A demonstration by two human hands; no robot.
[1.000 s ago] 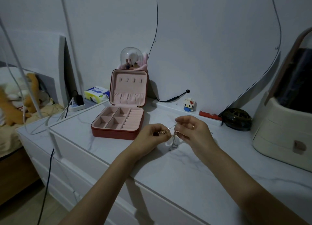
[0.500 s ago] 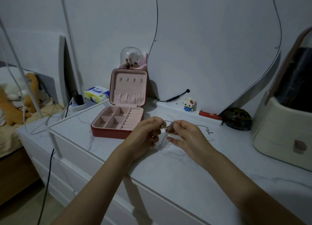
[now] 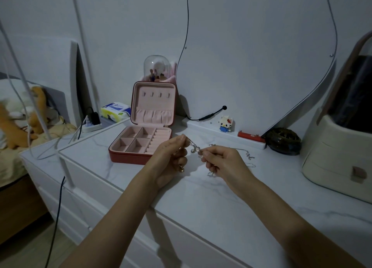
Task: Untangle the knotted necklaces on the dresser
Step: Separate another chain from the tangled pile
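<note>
Head camera view, looking forward and down along two bare forearms that reach in from the bottom of the frame over a white marble-patterned worktop (image 3: 201,203) on a white dresser.

At the centre of the frame the left hand (image 3: 169,159) and the right hand (image 3: 223,163) meet, raised just above the worktop. Between them is a tangle of thin silver and gold chain necklaces (image 3: 194,148). The left hand pinches one end of the tangle between thumb and fingertips, its other fingers curled, and a small gold piece hangs below its fingers. The right hand pinches the other end, fingers curled inward. A loose length of thin silver chain (image 3: 248,157) trails from the right hand across the worktop toward the right.

Just behind the left hand, left of centre, an open red square jewellery box with pale pink lining (image 3: 141,141) sits on the worktop, lid upright, its compartments showing no contents. Behind it is a clear glass dome (image 3: 156,66). Right of centre, along the wall, stand a small white block-built cat figure (image 3: 225,123) and a dark round patterned dish (image 3: 283,141). A cream plastic organiser with a drawer (image 3: 338,159) fills the right edge.
</note>
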